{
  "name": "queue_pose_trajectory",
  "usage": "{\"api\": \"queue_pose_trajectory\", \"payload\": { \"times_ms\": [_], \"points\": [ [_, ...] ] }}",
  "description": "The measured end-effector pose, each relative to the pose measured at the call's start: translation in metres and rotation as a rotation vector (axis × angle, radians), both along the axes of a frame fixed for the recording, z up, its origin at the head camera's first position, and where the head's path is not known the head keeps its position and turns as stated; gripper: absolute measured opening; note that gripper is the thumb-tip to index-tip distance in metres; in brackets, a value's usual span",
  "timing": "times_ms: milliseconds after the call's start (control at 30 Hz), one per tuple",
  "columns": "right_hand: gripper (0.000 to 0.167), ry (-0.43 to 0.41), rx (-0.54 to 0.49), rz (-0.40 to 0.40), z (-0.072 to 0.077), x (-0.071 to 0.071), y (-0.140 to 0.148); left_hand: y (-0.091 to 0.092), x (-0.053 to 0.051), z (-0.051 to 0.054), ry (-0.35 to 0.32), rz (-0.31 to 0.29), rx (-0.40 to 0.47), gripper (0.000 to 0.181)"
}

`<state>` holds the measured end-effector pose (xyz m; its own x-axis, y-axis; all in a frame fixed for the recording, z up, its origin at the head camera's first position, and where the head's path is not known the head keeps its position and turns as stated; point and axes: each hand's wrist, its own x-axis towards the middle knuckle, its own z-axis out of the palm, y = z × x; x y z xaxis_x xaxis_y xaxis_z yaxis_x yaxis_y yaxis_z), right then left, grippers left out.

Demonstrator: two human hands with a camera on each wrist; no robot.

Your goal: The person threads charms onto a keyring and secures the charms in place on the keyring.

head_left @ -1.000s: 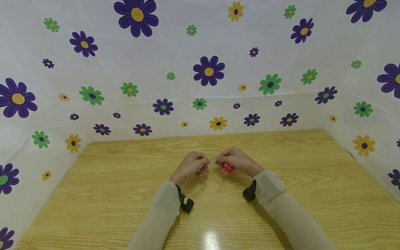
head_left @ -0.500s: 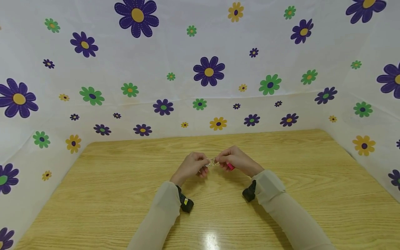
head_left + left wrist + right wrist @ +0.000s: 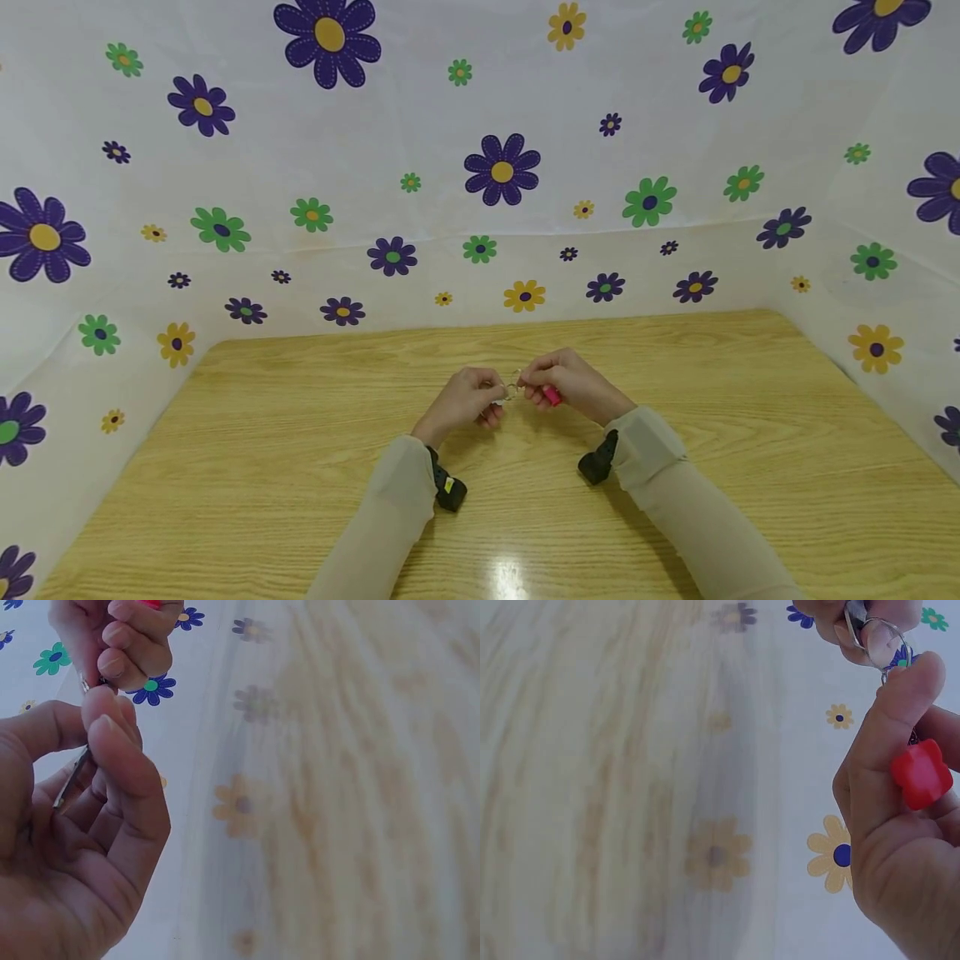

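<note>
At left, a person's left hand [image 3: 461,404], a black wrist camera [image 3: 452,493] strapped below it, is curling its fingers and pinching a flat metal piece [image 3: 71,780], probably a key. At center, a metal split ring [image 3: 903,635] is bridging the gap between the two hands in front of a flower-printed cloth [image 3: 420,108]; each hand is apparently steadying one side, leaving the thin wire exposed within reach of the fingertips. At right, the right hand [image 3: 568,387] is gripping the ring's charm end between thumb and finger, the exact contact being hidden. A red charm [image 3: 922,774] is hanging from a short chain [image 3: 913,736] beside that hand's curled fingers, seemingly tucked back from the ring. No box or tray is showing; above the wood-grain table [image 3: 300,458], the right hand's loose hollow is cradling the charm in a container's place.
</note>
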<state>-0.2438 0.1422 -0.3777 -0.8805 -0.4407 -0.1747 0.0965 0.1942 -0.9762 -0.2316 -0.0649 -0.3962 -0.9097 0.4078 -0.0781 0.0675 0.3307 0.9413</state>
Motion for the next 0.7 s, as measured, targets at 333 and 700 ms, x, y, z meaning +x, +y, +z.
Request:
{"api": "queue_pose_trajectory", "payload": {
  "times_ms": [333, 700],
  "points": [
    [0.026, 0.033, 0.042, 0.034, -0.0014, -0.0010, -0.0003, 0.0000, 0.0007, -0.0002, -0.004, 0.008, 0.000, 0.020],
    [0.024, 0.038, 0.069, 0.056, -0.0008, -0.0013, 0.0028, -0.0003, 0.0010, 0.0036, -0.001, 0.062, 0.030, 0.018]
  ]
}}
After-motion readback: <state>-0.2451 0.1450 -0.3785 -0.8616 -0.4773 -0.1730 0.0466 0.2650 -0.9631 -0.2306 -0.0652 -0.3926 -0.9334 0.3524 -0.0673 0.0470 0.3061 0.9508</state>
